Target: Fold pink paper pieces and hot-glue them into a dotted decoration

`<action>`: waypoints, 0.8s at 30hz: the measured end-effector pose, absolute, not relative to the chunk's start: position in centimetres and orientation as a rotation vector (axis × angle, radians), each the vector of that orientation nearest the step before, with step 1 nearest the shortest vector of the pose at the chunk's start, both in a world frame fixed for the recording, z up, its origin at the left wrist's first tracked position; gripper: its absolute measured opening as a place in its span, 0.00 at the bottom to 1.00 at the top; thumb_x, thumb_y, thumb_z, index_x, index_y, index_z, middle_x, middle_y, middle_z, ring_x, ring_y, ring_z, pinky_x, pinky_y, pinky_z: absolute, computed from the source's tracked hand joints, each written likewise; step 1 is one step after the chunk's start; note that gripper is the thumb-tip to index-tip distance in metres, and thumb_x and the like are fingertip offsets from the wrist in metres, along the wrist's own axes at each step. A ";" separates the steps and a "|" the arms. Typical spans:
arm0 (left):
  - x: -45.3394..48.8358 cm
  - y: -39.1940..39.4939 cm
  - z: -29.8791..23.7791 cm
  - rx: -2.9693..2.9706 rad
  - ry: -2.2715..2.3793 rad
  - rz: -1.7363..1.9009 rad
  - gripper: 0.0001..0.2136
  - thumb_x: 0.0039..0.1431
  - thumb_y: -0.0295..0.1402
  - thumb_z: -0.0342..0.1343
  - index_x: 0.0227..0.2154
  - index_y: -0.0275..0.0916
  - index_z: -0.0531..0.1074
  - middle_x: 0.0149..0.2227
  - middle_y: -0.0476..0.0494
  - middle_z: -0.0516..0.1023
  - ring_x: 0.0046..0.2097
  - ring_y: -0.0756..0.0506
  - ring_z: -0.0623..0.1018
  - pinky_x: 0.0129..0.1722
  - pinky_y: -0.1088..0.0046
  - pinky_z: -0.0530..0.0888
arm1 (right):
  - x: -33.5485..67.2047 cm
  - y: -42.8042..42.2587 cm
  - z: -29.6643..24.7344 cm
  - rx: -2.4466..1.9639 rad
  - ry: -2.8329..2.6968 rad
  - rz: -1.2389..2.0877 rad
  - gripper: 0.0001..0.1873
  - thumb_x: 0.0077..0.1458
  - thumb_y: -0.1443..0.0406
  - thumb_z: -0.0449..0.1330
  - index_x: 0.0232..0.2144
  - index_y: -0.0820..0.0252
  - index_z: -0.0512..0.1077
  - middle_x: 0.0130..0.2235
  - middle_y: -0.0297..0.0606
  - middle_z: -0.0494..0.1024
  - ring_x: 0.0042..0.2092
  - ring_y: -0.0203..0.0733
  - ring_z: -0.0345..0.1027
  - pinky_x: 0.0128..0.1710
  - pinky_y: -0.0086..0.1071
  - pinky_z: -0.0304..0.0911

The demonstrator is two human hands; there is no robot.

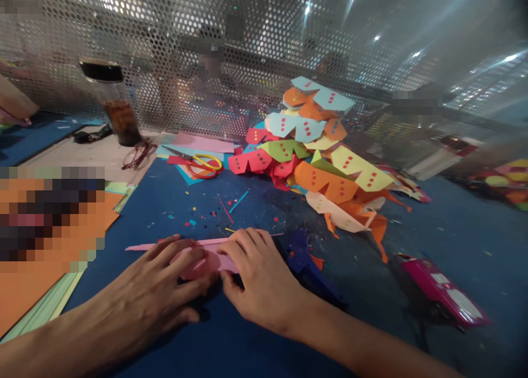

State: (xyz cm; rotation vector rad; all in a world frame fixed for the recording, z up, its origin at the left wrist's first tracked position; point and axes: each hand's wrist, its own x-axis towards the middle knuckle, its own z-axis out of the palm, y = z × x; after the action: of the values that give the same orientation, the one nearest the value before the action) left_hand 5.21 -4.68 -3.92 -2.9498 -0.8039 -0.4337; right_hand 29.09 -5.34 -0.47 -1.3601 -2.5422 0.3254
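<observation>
A pink sheet of folded paper (pixel 206 263) lies on the blue tabletop, with a narrow folded strip along its far edge. My left hand (pixel 165 270) rests over its left part, fingers stretched across the paper and thumb apart. On the right part, my right hand (pixel 258 273) has its fingers curled onto the paper, the thumb close to the near edge. The paper under both palms is hidden. Just right of my right hand is a dark blue tool (pixel 303 257) of unclear kind, with an orange scrap beside it. Small colored paper bits (pixel 198 215) are scattered beyond the paper.
Folded paper shapes with small colored squares (pixel 325 182) form a pile at back right. Scissors (pixel 204 166) lie on colored sheets. A lidded bottle (pixel 117 108) and glasses (pixel 138 153) stand back left. Orange paper (pixel 37 284) tops a stack; a magenta device (pixel 443 290) lies right.
</observation>
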 end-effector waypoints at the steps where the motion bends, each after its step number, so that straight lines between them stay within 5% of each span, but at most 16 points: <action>1: 5.3 -4.6 -3.9 -2.948 -0.786 -0.445 0.23 0.65 0.51 0.53 0.60 0.51 0.67 0.54 0.41 0.73 0.57 0.35 0.70 0.55 0.52 0.72 | 29.1 -5.3 -0.5 -1.364 -2.540 0.327 0.13 0.57 0.68 0.58 0.46 0.62 0.70 0.46 0.45 0.71 0.49 0.51 0.60 0.54 0.49 0.58; 24: 3.9 -4.0 -2.1 -2.922 -0.608 -0.583 0.27 0.67 0.51 0.51 0.60 0.39 0.68 0.54 0.39 0.79 0.56 0.39 0.76 0.54 0.64 0.75 | 30.2 -5.1 0.1 -1.262 -2.577 0.429 0.24 0.52 0.76 0.54 0.51 0.58 0.69 0.50 0.42 0.71 0.52 0.47 0.61 0.56 0.47 0.58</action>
State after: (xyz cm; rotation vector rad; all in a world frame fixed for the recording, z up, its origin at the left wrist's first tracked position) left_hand 3.94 -4.03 -2.10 -2.9215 -0.6084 -0.5831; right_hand 30.25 -5.07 0.12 -1.2622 -2.5773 0.4291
